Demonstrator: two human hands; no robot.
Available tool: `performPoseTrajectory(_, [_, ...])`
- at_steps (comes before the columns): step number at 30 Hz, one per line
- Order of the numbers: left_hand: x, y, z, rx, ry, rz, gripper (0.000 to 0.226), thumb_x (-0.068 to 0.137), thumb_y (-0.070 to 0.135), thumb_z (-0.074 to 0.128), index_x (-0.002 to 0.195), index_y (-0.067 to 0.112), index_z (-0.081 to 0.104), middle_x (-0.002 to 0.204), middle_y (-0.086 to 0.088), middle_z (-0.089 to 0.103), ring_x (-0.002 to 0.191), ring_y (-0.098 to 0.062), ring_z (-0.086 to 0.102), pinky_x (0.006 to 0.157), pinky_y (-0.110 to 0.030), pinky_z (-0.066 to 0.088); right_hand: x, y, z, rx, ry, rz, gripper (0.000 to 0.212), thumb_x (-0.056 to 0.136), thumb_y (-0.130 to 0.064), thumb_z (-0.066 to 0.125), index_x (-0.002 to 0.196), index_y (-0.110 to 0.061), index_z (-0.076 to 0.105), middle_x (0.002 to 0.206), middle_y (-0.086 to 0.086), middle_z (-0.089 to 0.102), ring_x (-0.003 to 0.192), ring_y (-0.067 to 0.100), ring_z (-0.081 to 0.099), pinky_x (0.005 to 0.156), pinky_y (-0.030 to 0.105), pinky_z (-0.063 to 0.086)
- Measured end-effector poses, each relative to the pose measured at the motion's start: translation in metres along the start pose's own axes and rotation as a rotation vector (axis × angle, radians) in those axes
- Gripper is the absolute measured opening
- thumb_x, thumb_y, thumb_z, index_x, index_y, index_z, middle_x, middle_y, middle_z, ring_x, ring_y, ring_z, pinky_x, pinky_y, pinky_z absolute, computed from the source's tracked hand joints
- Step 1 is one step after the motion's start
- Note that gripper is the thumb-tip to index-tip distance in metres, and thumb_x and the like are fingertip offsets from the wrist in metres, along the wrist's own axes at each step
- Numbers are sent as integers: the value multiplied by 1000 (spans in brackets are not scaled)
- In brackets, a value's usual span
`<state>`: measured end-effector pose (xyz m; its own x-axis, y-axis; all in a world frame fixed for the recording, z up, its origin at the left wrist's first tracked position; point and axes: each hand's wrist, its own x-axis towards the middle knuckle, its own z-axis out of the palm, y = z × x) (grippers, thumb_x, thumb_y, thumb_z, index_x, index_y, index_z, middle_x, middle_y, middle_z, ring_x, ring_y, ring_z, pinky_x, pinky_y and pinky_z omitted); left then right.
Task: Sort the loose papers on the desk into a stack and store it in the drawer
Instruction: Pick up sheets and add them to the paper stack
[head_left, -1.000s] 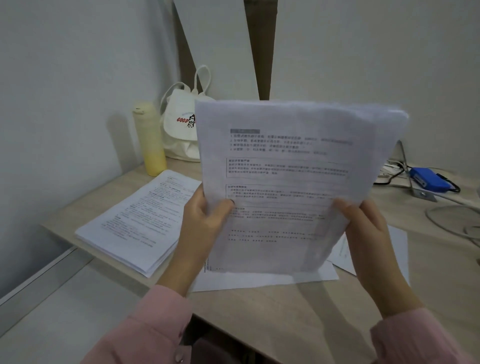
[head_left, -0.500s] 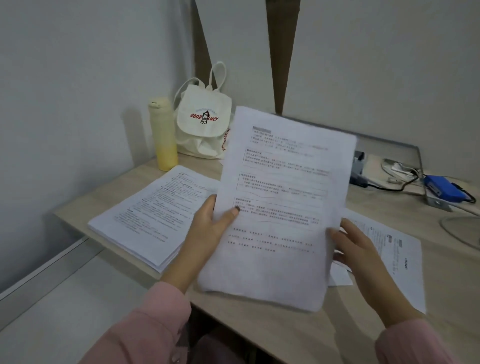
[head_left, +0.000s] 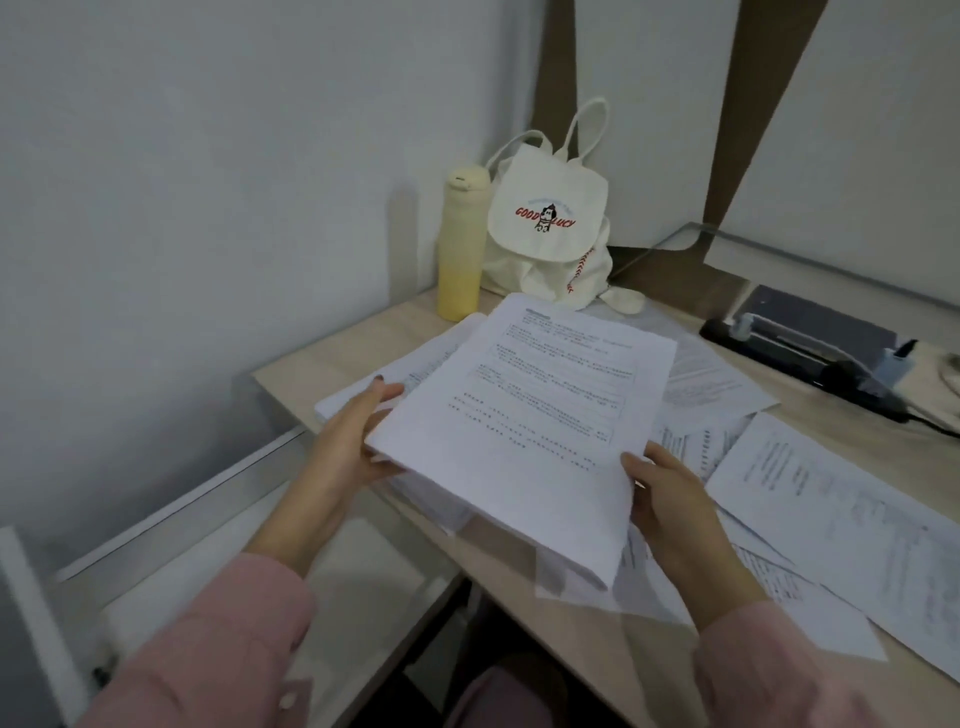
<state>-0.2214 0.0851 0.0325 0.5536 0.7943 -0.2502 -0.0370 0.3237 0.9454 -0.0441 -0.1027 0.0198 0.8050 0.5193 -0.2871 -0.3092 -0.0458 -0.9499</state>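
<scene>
A bundle of printed white papers (head_left: 524, 431) lies nearly flat just above the desk's left corner. My left hand (head_left: 353, 441) holds its left edge, fingers underneath and thumb along the side. At the lower right edge, my right hand (head_left: 670, 499) grips the bundle with the thumb on top. Beneath the bundle a second stack of papers (head_left: 363, 387) rests on the desk, mostly hidden. More loose sheets (head_left: 831, 499) lie spread over the desk to the right. No drawer is visible.
A yellow bottle (head_left: 460, 249) and a white drawstring bag (head_left: 550, 223) stand at the back corner against the wall. A black paper cutter (head_left: 810, 338) lies at the back right. The wooden desk (head_left: 322, 364) ends at the left, with a lower ledge (head_left: 208, 493) below.
The bundle came down from upright in front of me to nearly flat over the stack at the left. Both hands kept hold of it, and the view turned left.
</scene>
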Motion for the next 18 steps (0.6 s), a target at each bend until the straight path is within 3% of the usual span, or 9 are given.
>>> performPoseTrajectory(4, [12,-1,-23,-54,50,41,35,95,20,47,126,5,50,111,-16,62,86,-21,65,54,-25,58,14,9,46,84,-8,26,23,94,1,39,105,-9,57,94,3,64,83,18,61,71,28,51])
performPoseTrajectory(8, [32,-3,-29,46,156,66,44,93,4,45,135,9,35,116,-8,57,82,-20,63,49,-17,54,26,16,74,97,-26,59,26,92,5,38,108,-7,55,94,5,63,84,20,59,73,28,51])
performPoseTrajectory(12, [54,-13,-35,134,195,87,55,93,0,40,143,11,22,118,-1,50,105,-21,55,79,-25,48,37,23,81,36,-42,51,24,94,-2,41,109,-10,57,104,9,65,93,23,61,79,30,52])
performPoseTrajectory(15, [65,-28,-42,215,205,55,54,91,-2,39,142,11,27,129,-4,52,115,-23,54,100,-37,44,43,30,80,-43,-58,77,24,95,-7,39,111,-5,58,108,12,66,91,22,64,74,29,54])
performPoseTrajectory(18, [68,-36,-45,300,230,52,52,91,2,40,141,13,32,134,-5,55,114,-23,56,103,-45,43,47,33,79,-92,-47,95,26,95,-7,39,113,2,57,105,13,67,85,20,66,64,24,53])
